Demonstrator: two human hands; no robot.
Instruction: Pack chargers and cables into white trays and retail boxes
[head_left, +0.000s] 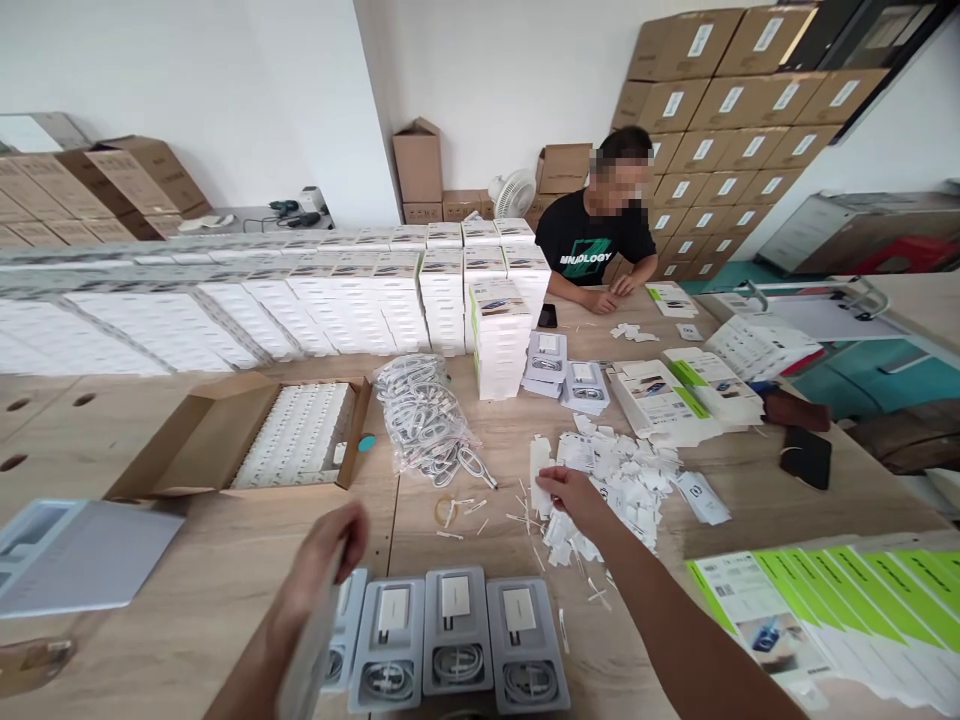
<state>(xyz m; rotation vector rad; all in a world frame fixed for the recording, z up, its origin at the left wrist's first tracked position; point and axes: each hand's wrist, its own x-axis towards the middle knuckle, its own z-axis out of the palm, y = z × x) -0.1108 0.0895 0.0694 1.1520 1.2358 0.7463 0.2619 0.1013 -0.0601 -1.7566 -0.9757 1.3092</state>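
Observation:
My right hand (576, 497) is closed in a pinch on a white paper slip (538, 468) at the left side of a heap of small white papers (626, 490). On the left, my left hand (330, 548) is smeared by motion, its fingers curled round the top of a pale flat piece (309, 645) held on edge; its kind is unclear. Below the hands, several grey plastic trays stand in a row, one tray (437, 672) among them holding a white plug charger (454, 597) and a coiled cable (458, 663). The leftmost tray is partly hidden by my left arm.
Behind lie a bag of cables (427, 410) and an open carton (300, 435) of white chargers. White boxes (499, 340) are stacked along the back. Green-and-white box sleeves (840, 600) fan out at right. A co-worker (592, 235) sits across the table, forearms on it.

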